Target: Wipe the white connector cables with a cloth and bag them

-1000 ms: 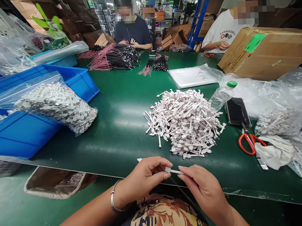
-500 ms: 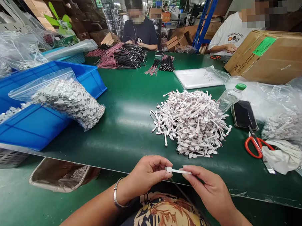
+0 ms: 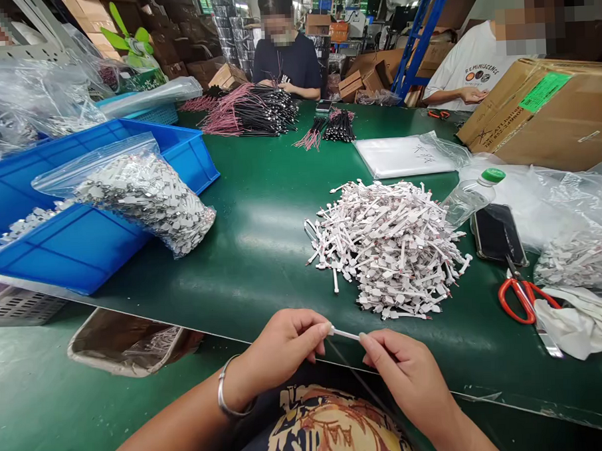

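A short white cable piece (image 3: 345,333) is stretched between my two hands at the table's front edge. My left hand (image 3: 291,339) pinches its left end, and the fingers hide the connector there. The right end sits between the thumb and fingers of my right hand (image 3: 407,364). Beyond them, a large heap of similar white cable pieces (image 3: 396,241) lies on the green table (image 3: 262,254), with one loose piece at the heap's near left side.
Left: a blue bin (image 3: 107,254) and a filled plastic bag (image 3: 150,199). Right: a phone (image 3: 498,233), red-handled scissors (image 3: 518,299), a bottle (image 3: 469,198), a cloth (image 3: 579,320) and a cardboard box (image 3: 540,115). Two people sit across the table, near black and pink wires (image 3: 256,111).
The white piece has turned in my fingers, and my left fingers now cover its connector end. The whole view has shifted slightly, so the table's items appear further right.
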Demonstrator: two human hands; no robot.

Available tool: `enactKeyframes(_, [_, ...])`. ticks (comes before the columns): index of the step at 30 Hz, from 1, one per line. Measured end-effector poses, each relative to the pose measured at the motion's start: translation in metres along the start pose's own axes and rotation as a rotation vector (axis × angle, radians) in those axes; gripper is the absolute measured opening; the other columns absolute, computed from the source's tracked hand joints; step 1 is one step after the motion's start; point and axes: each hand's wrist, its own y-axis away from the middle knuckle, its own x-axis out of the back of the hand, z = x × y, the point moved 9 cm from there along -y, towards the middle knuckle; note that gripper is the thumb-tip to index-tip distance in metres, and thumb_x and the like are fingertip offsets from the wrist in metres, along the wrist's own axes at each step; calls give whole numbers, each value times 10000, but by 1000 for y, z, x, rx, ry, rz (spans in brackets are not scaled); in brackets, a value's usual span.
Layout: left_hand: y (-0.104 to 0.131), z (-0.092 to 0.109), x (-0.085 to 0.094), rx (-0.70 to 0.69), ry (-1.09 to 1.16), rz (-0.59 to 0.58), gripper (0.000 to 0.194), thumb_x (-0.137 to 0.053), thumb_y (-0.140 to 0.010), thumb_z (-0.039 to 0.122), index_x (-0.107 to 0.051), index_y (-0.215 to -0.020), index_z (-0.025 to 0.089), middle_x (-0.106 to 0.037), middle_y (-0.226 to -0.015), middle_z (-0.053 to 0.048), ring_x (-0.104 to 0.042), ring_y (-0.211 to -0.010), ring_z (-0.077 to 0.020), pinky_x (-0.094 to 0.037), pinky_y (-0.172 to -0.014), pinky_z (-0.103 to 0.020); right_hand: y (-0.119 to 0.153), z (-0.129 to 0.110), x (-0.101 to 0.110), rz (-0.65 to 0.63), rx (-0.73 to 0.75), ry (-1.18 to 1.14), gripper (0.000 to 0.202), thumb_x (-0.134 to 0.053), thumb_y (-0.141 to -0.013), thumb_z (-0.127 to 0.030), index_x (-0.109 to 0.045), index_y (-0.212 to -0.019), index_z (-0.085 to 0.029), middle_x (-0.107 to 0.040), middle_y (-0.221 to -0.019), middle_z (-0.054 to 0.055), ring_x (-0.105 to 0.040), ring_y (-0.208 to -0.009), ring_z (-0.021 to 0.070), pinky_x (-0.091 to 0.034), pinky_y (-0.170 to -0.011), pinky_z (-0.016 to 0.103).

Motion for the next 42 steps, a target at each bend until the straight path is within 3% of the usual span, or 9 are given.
enactKeyframes(4, [12, 28, 27, -281, -608, 234, 267, -404, -909, 318, -649, -879, 217, -584, -777, -23, -497, -797, -162, -391, -748, -308, -7, -3, -4, 63, 140, 235, 248, -437, -892, -371, -650, -889, -243, -673, -819, 21, -599, -761, 182, -440, -722, 303])
enactKeyframes(10, [-2, 44, 36, -389, -860, 274, 218, -425, -907, 280, -591, -1029, 210, -570, -924, -47, -482, -861, -176, -386, -785, -327, -11, -1, -9, 123, 220, 302, 228, -440, -897, -333, -649, -912, -244, -689, -846, 21, -620, -773, 184, -463, -711, 308])
enactKeyframes(17, [-56, 69, -15, -737, -1344, -70, 130, -479, -859, 171, -608, -841, 172, -554, -847, -63, -474, -782, -184, -372, -671, -303, -5, -4, -7, 223, 310, 296, 181, -480, -881, -281, -646, -913, -216, -687, -840, 39, -626, -770, 182, -487, -719, 311])
enactKeyframes(21, [-54, 81, -30, -846, -1424, -49, 153, -458, -875, 204, -581, -797, 158, -558, -855, -74, -471, -805, -199, -365, -688, -322, -5, 3, 7, 329, 250, 134, 244, -524, -856, -297, -583, -1069, -195, -650, -817, 49, -603, -689, 156, -510, -644, 279])
enactKeyframes(26, [-16, 95, -56, -966, -1369, -57, 207, -366, -904, 192, -563, -871, 138, -572, -793, -68, -459, -741, -187, -353, -735, -347, -12, -1, 18, 330, 183, -196, 261, -560, -837, -288, -546, -1076, -185, -651, -922, 71, -619, -757, 155, -536, -670, 273])
enactKeyframes(30, [-3, 93, -50, -895, -1182, -26, 237, -339, -917, 195, -569, -956, 153, -607, -817, -65, -482, -760, -180, -347, -794, -362, -9, -10, 19, 301, 209, -294, 102, -575, -831, -249, -610, -914, -202, -656, -774, 24, -613, -663, 132, -526, -609, 245])
enactKeyframes(35, [-11, 58, -5, -469, -535, -24, 383, -531, -849, 297, -475, -1221, 227, -615, -935, -36, -527, -830, -158, -411, -765, -298, 1, -4, 18, 253, 227, -377, 66, -612, -802, -184, -604, -847, -231, -648, -753, -2, -625, -662, 128, -519, -587, 225])
enactKeyframes(38, [-13, 27, 0, -203, -131, -117, 285, -591, -803, 322, -589, -1062, 204, -596, -790, 1, -517, -704, -114, -418, -660, -231, 6, -3, 18, 208, 277, -379, 100, -604, -801, -155, -604, -854, -240, -653, -766, -5, -633, -679, 133, -530, -611, 233])
enactKeyframes(42, [-11, 12, -2, -96, 175, -102, 201, -650, -756, 286, -630, -905, 153, -576, -716, 16, -475, -649, -83, -381, -621, -205, 12, -5, 19, 210, 313, -218, 178, -605, -796, -134, -604, -926, -255, -674, -805, -4, -650, -705, 139, -539, -633, 226])
